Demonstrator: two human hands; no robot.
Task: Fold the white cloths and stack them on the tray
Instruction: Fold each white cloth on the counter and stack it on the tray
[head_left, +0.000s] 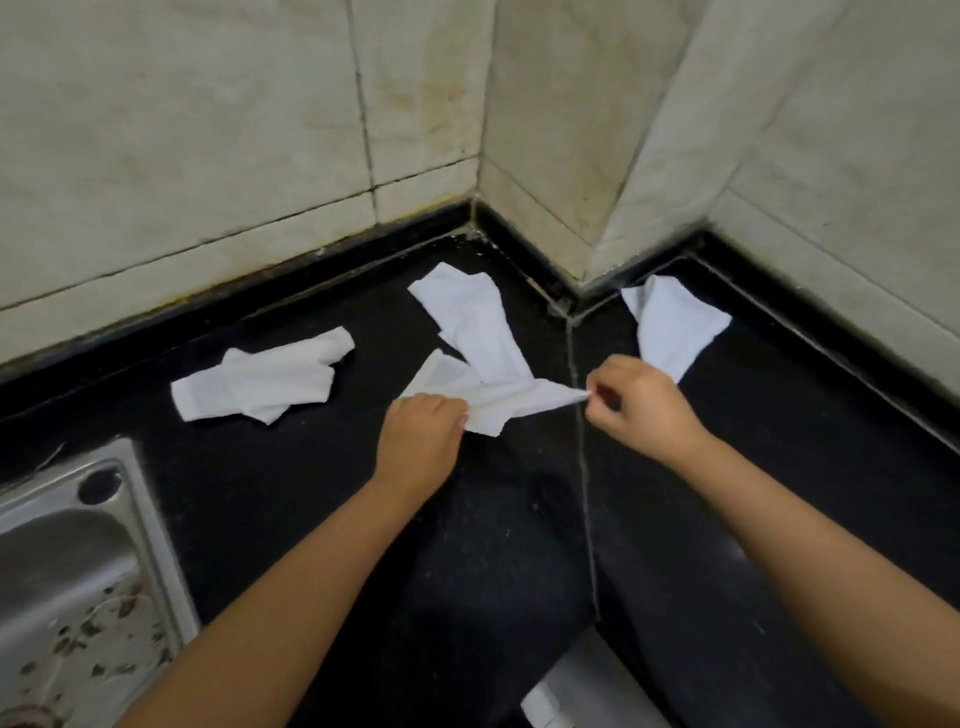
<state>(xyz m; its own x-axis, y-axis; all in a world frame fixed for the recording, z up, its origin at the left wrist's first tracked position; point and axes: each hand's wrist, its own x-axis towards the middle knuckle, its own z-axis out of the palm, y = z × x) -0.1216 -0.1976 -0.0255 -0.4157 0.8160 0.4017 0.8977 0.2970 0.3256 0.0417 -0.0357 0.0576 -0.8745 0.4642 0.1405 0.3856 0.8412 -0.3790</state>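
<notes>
Bench: black stone bench (467, 545) in a corner, with a thin seam running up its right half.
Sink: shiny metal sink (67, 561) at the near left, set into the bench, with brown bits in its bowl.
Near edge: a pale thing at the bottom middle, too cut off to tell what it is.
Left hand (423, 431): fingers curled shut on the left end of the held cloth (511, 402).
Right hand (636, 400): fingertips pinched tight on the pointed right end of the same cloth.
Held cloth: white, crumpled, stretched between both hands, low over the bench.
Left cloth (265, 382): white, bunched up, lying on the bench beyond the sink.
Middle cloth (472, 317): white, lying just behind the held cloth and touching it.
Right cloth (672, 325): white, past the seam, just behind the right hand.
Walls: pale tile walls (208, 130) at the back, with dark grout lines.
</notes>
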